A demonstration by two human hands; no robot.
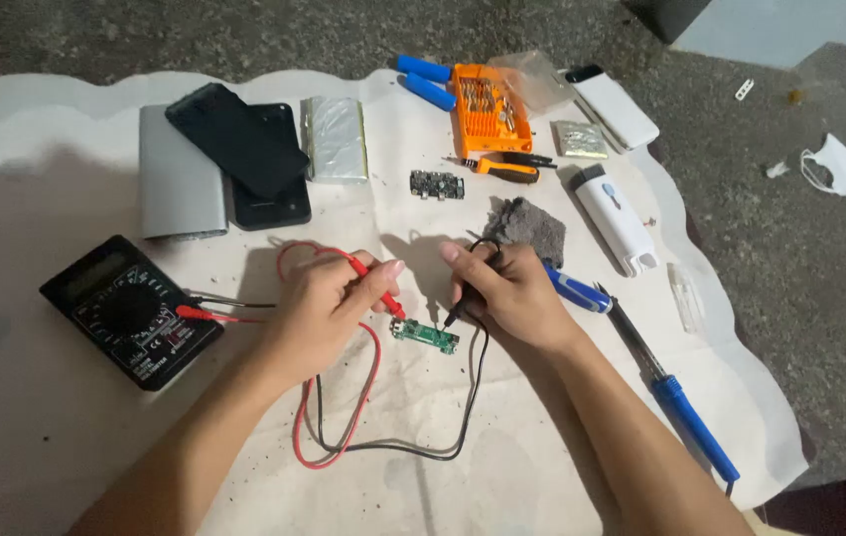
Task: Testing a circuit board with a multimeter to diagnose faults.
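left hand [319,313]: grip clenched on 1 red probe [381,288], tip at left end of 1 small green circuit board [425,335]. right hand [507,293]: grip clenched on 1 black probe [461,308], tip at board's right end. board lies flat on white cloth [66,397], btwn both hands. 1 black multimeter [130,311] left of hands, red & black leads looping below board. 2 blue cylinders [427,82], 1 orange bit case [489,109], 1 blue soldering iron [681,407] at right, 2 black phones [244,149].
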